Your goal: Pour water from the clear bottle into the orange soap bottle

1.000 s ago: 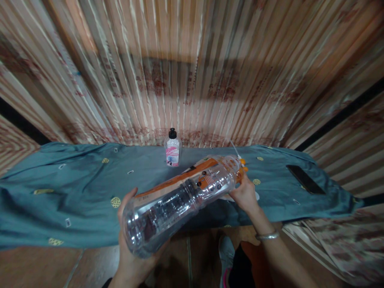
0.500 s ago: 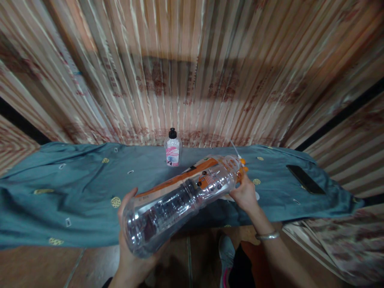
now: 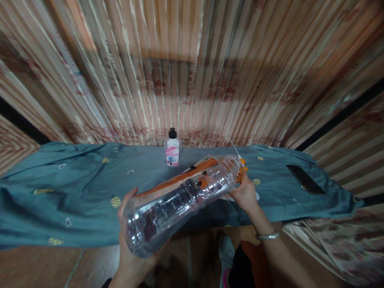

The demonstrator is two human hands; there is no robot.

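A large clear plastic bottle with an orange and white label lies tilted across the middle of the view, base toward me on the left. My left hand is wrapped round its base from below, most fingers hidden behind it. At the other end my right hand grips the neck, beside an orange part from which a thin white stick-like piece points up and away. Right-hand fingers are partly hidden by the bottle. Below that hand, a white rounded thing shows only in part.
A small bottle with a black cap and pink label stands upright near the back edge of the teal cloth. On the right lies a dark phone. Pleated curtains hang behind, and tiled floor shows below.
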